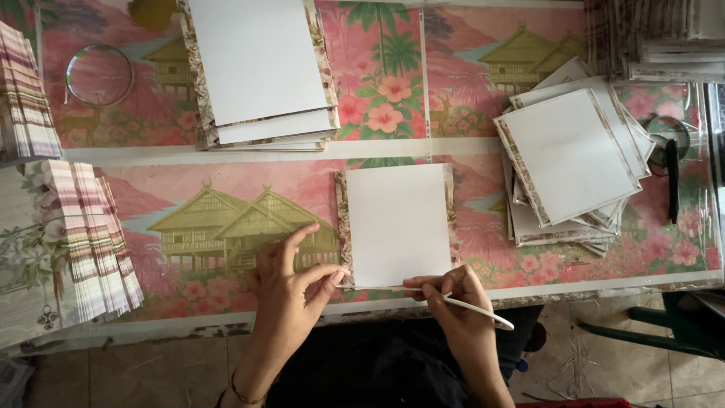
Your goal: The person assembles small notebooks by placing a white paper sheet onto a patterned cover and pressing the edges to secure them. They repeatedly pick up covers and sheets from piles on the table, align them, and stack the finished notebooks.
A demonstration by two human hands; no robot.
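Our left hand (291, 281) has its fingers (334, 276) drawn together, thumb and forefinger pinching the lower left corner of the white card (398, 224); the remaining fingers are raised and spread above the worktop (226, 317). Our right hand (445, 298) has its fingers closed around a slim white folding tool (483, 311), held like a pen, its tip pressed at the card's bottom edge and its free end pointing out to the right past the worktop edge.

The white card lies flat near the front edge of the worktop, centred before us, on top of a patterned paper whose border shows as narrow strips along the card's left and right sides.

The worktop is covered with a pink printed sheet of houses, palms and flowers under clear plastic. Right of the card, close but not touching, sits a fanned pile of finished boards (570, 155), white faces up. Behind the card, well apart, lies a larger stack of white sheets (260, 68). At far left, striped paper stacks (91, 242) are fanned out. A round glass lid (98, 74) rests at the back left. A dark tool (671, 181) lies at far right.
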